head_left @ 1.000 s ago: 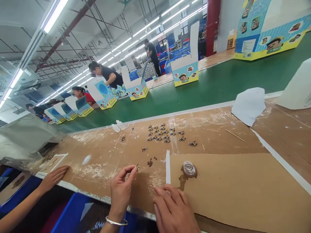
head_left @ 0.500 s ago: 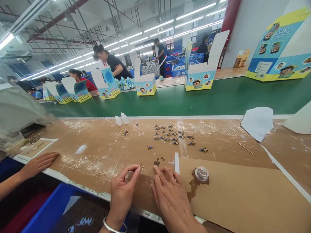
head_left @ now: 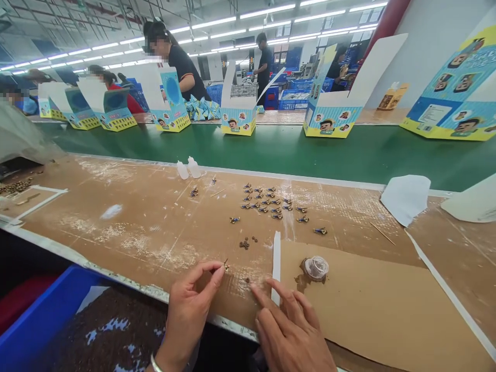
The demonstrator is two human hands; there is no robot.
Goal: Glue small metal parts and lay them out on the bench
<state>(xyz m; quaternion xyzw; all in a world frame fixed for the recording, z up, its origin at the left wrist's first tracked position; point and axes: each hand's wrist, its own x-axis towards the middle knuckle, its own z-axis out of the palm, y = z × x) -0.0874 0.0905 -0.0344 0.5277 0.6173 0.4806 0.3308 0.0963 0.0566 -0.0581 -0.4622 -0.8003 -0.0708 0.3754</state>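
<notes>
My left hand [head_left: 191,305] is closed in a pinch, thumb against index finger, on a small brass-coloured part with a thin stem [head_left: 227,266]. Too little of the part shows to tell its kind. My right hand [head_left: 290,325] holds nothing; its fingers are apart, and the index fingertip lies close beside a single small dark round piece [head_left: 247,280] on the table. Farther off is a loose cluster of similar dark round pieces [head_left: 244,243]. Beyond it, several tiny blue and gold figures [head_left: 265,202] lie in rough rows.
A clear plastic cup [head_left: 316,267] stands in a wet stain on a cardboard sheet [head_left: 387,305]. Two white squeeze bottles [head_left: 188,168] stand near the green belt [head_left: 271,152], which carries open printed boxes [head_left: 238,121]. At lower left is a blue bin [head_left: 42,315]; people work beyond.
My right hand has drawn back from the cluster, and one dark round piece now lies apart, nearer me. My left hand keeps its pinch. Another person's hand at the left has left the view.
</notes>
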